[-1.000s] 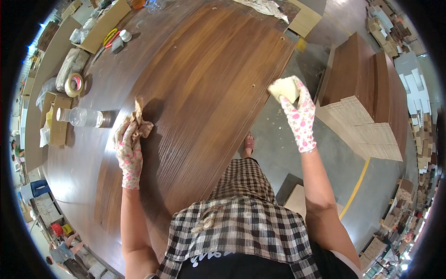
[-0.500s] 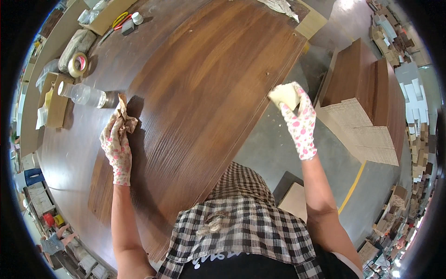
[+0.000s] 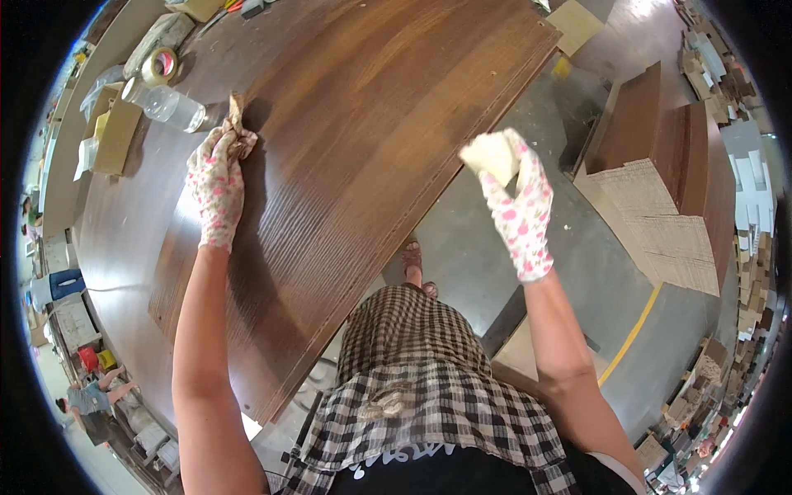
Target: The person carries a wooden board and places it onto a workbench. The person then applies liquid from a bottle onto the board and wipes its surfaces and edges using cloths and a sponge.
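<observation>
A dark brown wood-grain panel (image 3: 355, 140) lies at a slant across the table. My left hand (image 3: 218, 186), in a white glove with pink flowers, is closed on a crumpled brown-stained cloth (image 3: 241, 136) near the panel's far left side. In a matching glove, my right hand (image 3: 521, 206) grips a pale cream pad (image 3: 488, 157), perhaps a sponge or folded cloth. That pad is against or very close to the panel's right edge; contact cannot be made out. Just beyond the left hand, a clear bottle (image 3: 172, 108) lies on its side.
At the far left are a tape roll (image 3: 160, 66), a wrapped block (image 3: 161, 37) and a small cardboard box (image 3: 115, 136). Brown panels (image 3: 652, 140) with cardboard stand at right beside a yellow floor line (image 3: 631, 334). Another person (image 3: 91, 404) is at the lower left.
The view has shifted, bringing my feet into sight below the panel edge. My right hand has moved slightly nearer along the panel's edge with the pad. The left hand still holds the cloth.
</observation>
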Demonstrator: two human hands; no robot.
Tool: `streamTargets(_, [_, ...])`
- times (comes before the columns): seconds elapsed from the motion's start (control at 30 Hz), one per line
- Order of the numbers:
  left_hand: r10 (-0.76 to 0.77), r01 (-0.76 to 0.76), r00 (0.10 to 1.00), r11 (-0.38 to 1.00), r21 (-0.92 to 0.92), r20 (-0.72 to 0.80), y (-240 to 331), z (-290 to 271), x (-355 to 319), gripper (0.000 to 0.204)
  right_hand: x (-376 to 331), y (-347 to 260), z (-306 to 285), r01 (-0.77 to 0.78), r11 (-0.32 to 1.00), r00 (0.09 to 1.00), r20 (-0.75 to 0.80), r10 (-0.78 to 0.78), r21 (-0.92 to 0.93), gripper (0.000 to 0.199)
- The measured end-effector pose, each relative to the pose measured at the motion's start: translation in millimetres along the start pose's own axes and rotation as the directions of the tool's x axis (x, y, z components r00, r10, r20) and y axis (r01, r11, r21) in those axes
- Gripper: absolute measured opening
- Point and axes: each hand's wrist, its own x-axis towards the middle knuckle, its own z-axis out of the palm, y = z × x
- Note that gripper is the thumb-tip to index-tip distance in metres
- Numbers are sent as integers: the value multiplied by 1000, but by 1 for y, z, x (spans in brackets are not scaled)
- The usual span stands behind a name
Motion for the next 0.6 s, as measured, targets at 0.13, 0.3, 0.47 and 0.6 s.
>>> streamTargets(0.13, [-28, 28, 999, 999, 30, 16, 5, 1, 4, 38, -62, -36, 2, 72, 987, 984, 151, -94, 143, 60])
streamTargets(0.3, [-24, 24, 1000, 999, 44, -1, 13, -5, 6, 35, -55, -38, -2, 58, 985, 996, 50, -67, 163, 54])
streamTargets(0.47, [-72, 69, 995, 997, 47, 69, 11, -2, 4, 37, -60, -45, 12, 25, 995, 998, 55, -30, 92, 56])
streamTargets(0.6, [-40, 39, 999, 999, 31, 25, 7, 7, 7, 35, -116, -85, 15, 173, 891, 928, 235, -291, 420, 65])
